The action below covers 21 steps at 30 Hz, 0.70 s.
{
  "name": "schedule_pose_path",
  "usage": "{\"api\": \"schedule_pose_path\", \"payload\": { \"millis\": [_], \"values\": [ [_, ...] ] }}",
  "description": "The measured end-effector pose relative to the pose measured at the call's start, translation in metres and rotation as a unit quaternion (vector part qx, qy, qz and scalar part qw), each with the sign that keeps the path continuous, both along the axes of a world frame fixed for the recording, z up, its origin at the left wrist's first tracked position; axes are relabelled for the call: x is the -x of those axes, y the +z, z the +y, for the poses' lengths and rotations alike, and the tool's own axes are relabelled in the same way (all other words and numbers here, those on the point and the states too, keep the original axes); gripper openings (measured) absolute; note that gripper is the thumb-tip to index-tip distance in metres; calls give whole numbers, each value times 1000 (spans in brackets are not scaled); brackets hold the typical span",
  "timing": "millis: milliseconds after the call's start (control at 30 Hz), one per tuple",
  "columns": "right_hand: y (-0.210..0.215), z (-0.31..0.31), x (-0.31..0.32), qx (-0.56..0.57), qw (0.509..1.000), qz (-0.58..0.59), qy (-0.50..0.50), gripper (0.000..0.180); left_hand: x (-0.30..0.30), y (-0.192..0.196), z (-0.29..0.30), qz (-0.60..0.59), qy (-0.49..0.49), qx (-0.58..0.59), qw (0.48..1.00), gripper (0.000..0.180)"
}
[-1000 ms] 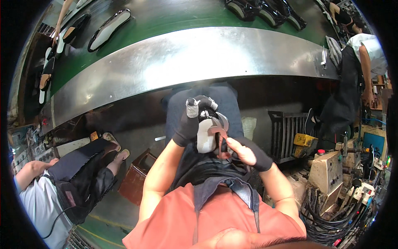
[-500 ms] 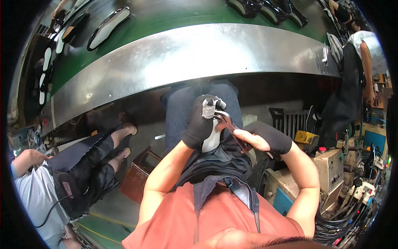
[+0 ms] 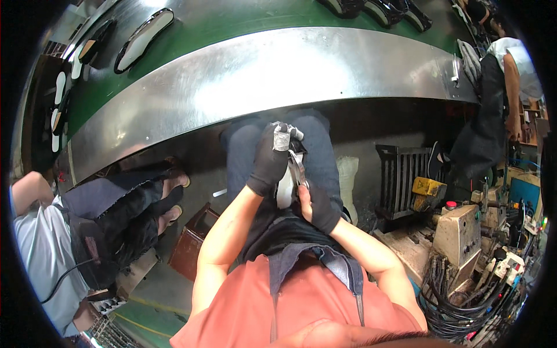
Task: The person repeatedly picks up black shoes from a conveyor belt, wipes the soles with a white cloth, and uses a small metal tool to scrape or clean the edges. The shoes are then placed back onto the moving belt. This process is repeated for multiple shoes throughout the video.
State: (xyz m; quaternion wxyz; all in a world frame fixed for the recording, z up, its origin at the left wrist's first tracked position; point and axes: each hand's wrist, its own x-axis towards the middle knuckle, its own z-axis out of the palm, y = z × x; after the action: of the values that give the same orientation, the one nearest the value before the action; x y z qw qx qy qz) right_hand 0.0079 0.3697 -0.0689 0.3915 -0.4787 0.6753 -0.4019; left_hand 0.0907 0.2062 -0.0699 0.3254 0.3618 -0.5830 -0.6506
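Observation:
Over my lap, my left hand (image 3: pixel 271 159), in a black glove with pale tape round the fingertips, is closed round a shoe (image 3: pixel 285 192) with a white sole and a dark part near its far end. My right hand (image 3: pixel 320 206), gloved with the thumb bare, is closed on metal pincers (image 3: pixel 297 168) that lie along the shoe's right side. The pincers' jaws reach up near my left fingertips. Whether they grip the shoe's edge, I cannot tell. Much of the shoe is hidden by my hands.
A metal ledge (image 3: pixel 267 72) borders the green belt (image 3: pixel 232 20). One pale-soled shoe (image 3: pixel 145 40) lies at its left, with several dark shoes at both ends. A brown stool (image 3: pixel 194 243) is at left. Machinery (image 3: pixel 458 232) with cables stands right. People are on both sides.
My right hand has swung left and in against the shoe with the pincers. My left hand and the shoe have shifted slightly left. The person at left has raised an arm.

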Motion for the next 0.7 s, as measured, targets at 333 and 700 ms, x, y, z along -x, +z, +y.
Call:
{"api": "schedule_pose_path", "payload": {
  "millis": [333,700],
  "values": [
    [47,-23,74,-150,940,-241,188,42,-10,18,1,77,-6,-47,996,55],
    [-28,-14,-22,14,1000,-17,22,29,-11,-4,-18,65,-13,58,996,50]
  ]
}}
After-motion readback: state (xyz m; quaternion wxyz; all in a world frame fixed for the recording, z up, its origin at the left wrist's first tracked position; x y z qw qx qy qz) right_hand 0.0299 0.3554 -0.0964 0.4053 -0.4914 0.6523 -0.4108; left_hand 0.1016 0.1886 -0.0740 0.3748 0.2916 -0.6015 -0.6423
